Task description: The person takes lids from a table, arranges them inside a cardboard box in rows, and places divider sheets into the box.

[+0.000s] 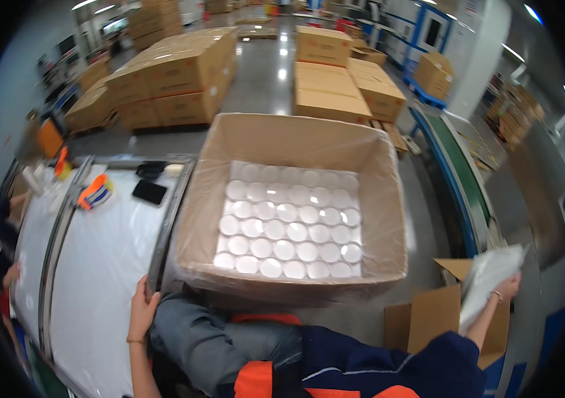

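Brown corrugated cardboard is forming the large open box (295, 142) at centre, lined with a clear plastic film and holding a flat layer of round white lids (289, 229) packed in tight rows. Left of the box, the person's left hand (143, 308) is resting with fingers curled over the dark metal edge of the white-topped work table (97, 265), gripping that edge and nothing else. Right of the box and lower, the right hand (504, 288) is reaching outward with the arm extended, pinching a pale, limp sheet of white plastic film (488, 278) above a smaller open brown cardboard carton (435, 312). Below the box, the person's grey and navy clothing with orange trim is hiding its near wall. Right fingers are partly covered by the sheet. Left of the box on the table, a black flat phone-like slab (150, 192) is lying.
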`<move>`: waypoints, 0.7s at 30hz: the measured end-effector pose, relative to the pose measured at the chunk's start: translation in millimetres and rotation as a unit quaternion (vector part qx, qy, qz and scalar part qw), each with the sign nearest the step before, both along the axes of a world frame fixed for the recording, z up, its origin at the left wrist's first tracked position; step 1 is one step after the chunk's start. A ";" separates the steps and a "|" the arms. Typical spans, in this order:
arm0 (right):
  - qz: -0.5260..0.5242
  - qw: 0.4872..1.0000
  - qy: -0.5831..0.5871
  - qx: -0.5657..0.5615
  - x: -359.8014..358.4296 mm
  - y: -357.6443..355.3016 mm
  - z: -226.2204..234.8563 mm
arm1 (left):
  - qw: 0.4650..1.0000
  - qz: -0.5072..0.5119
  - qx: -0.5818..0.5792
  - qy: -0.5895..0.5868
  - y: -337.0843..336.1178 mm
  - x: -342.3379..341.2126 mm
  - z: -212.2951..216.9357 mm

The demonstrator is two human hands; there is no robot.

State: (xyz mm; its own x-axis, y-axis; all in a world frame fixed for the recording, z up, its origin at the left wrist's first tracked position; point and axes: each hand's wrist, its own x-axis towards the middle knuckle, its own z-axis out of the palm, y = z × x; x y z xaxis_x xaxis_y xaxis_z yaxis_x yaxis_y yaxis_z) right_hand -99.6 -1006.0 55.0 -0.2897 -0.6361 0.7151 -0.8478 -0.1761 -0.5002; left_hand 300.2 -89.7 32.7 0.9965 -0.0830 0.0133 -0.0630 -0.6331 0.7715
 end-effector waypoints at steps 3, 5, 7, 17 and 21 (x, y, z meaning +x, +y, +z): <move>0.274 0.954 -0.006 -0.120 119.4 109.2 120.2 | 0.987 -0.004 0.090 -0.136 -5.1 2.3 2.4; 0.434 0.894 -0.027 -0.109 207.8 226.9 161.0 | 0.987 -0.034 0.003 -0.158 -59.2 5.8 49.6; 0.567 0.817 0.065 -0.088 270.8 311.5 158.2 | 0.981 -0.126 -0.131 -0.073 -108.0 8.0 93.1; 0.898 0.331 0.290 0.009 423.3 574.9 53.1 | 0.965 -0.130 -0.203 -0.103 -210.2 117.0 0.1; 0.883 0.284 0.370 0.048 455.5 560.3 4.3 | 0.987 -0.071 -0.108 -0.090 -198.1 150.2 -42.9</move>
